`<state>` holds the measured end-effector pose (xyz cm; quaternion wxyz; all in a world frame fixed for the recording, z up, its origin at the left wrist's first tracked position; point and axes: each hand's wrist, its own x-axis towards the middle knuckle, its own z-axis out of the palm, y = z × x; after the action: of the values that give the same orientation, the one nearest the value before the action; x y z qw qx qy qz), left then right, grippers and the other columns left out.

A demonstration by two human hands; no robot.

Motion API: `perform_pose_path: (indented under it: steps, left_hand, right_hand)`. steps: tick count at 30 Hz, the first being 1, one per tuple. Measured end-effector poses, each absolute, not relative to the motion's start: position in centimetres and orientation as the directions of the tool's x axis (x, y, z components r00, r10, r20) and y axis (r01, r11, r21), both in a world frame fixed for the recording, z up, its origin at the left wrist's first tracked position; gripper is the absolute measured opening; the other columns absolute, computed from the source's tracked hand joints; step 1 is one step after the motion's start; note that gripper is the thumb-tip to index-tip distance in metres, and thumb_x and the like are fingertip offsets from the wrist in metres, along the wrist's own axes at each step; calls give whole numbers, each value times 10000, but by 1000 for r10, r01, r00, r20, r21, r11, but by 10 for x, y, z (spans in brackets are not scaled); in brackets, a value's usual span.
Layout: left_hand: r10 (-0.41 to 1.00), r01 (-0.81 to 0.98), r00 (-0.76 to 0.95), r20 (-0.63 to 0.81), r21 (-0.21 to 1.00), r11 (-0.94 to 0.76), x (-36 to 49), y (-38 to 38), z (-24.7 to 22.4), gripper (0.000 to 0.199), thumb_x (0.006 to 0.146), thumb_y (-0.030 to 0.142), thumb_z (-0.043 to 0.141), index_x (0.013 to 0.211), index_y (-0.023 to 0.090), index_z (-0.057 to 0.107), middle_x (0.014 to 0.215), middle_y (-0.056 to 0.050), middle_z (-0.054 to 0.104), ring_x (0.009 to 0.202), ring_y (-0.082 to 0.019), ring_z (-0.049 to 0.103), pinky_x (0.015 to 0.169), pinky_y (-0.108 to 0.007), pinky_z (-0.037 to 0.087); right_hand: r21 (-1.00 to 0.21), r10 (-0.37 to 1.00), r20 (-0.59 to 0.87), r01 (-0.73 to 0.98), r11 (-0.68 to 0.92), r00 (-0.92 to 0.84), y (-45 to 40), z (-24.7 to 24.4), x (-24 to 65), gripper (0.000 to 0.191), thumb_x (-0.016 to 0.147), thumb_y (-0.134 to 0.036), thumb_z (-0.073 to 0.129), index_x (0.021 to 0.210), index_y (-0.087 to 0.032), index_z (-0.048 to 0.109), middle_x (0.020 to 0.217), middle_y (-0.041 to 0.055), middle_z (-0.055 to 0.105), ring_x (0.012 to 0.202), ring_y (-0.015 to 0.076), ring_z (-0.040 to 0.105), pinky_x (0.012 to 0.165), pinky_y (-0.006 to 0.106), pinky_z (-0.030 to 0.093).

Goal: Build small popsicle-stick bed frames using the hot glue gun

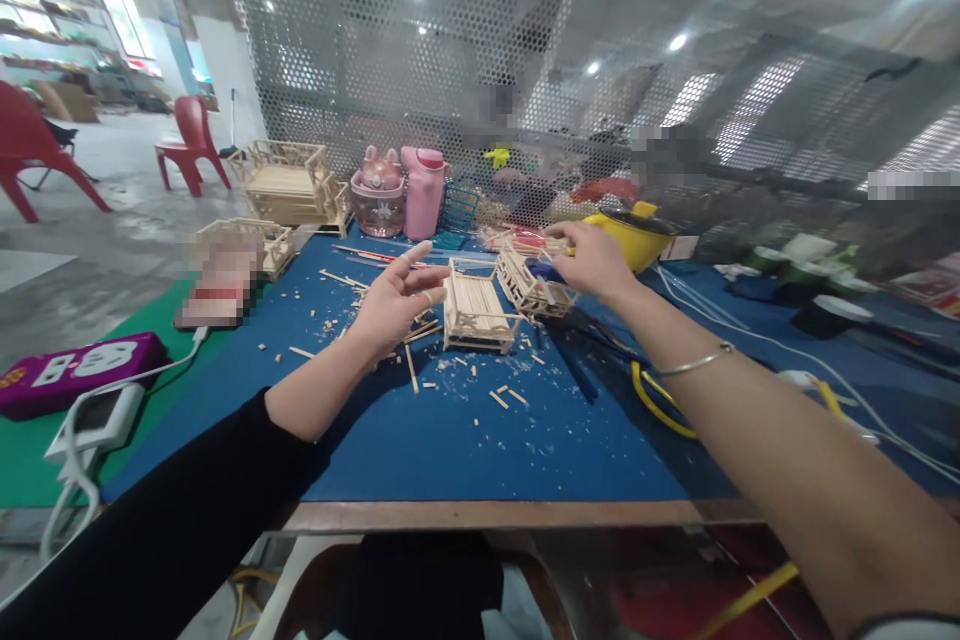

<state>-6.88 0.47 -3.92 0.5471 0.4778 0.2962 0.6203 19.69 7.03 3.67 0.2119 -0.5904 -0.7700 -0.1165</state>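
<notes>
My left hand [401, 305] is open, fingers spread, just left of a small bed-like frame [478, 305] made of thin wooden sticks. Right of that frame, a second stick-built piece [531, 282] sits tilted against it. My right hand [592, 260] reaches over the far side of this second piece, near a bundle of thin wooden sticks [517, 242]. Its thumb and forefinger are bent and look apart, with nothing clearly held. Loose cut sticks [412, 368] and small chips lie around the frame on the blue mat [465, 450].
Finished stick furniture [289, 185] stands at the back left beside a pink basket [377, 205] and a pink bottle [424, 192]. A yellow pot [634, 238] stands behind my right hand. Left are a phone [221, 285], a purple case [82, 375] and cables. Perforated metal mesh [390, 50] rises behind.
</notes>
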Motion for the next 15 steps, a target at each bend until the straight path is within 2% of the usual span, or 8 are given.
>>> perform_pose_path:
  steps: [1,2,4,7,12,15]
  left_hand:
    - [956,-380,54,287,892,-246,-67,3,-38,710,657,43,712,1316,207,502,1002,-41,718,998,-144,637,834,-254,482]
    - [950,-365,56,308,892,-267,-66,1,-38,732,660,36,701,1337,216,489,1059,-57,712,1077,-167,620,833,-255,488]
    - [935,-350,66,348,886,-305,-64,-2,-38,753,664,38,691,1361,219,469,1140,-82,692,1191,-202,573,779,-236,498]
    - [915,-346,89,393,874,-342,-61,-2,-42,757,659,55,697,1363,217,470,1192,-95,671,1258,-234,534,704,-208,494]
    - [893,-318,134,430,872,-372,-61,0,-47,696,646,56,689,1300,235,530,1259,-90,636,1258,-261,538,657,-204,479]
    - [894,-315,144,425,876,-366,-61,0,-47,689,650,65,685,1299,233,521,1233,-92,645,1248,-252,546,663,-208,476]
  right_hand:
    - [-72,820,517,943,326,-244,60,38,185,347,812,-258,520,1120,-181,662,1159,96,677,1031,245,602,859,343,426]
    - [-78,747,580,891,448,-325,50,38,172,287,849,-317,505,1024,-185,690,1050,82,711,957,227,623,843,344,422]
    - [-37,645,599,789,614,-474,31,37,148,278,851,-424,533,860,-208,708,863,40,729,857,215,636,838,363,394]
    - [25,600,588,752,658,-544,15,29,122,324,797,-503,606,810,-193,699,818,39,731,844,223,633,869,398,336]
    - [-11,608,566,732,681,-557,16,20,111,257,877,-327,505,776,-184,694,752,20,717,731,168,602,775,345,333]
    - [-7,590,593,729,685,-548,20,21,115,230,845,-248,493,722,-175,673,693,14,683,671,148,569,722,317,338]
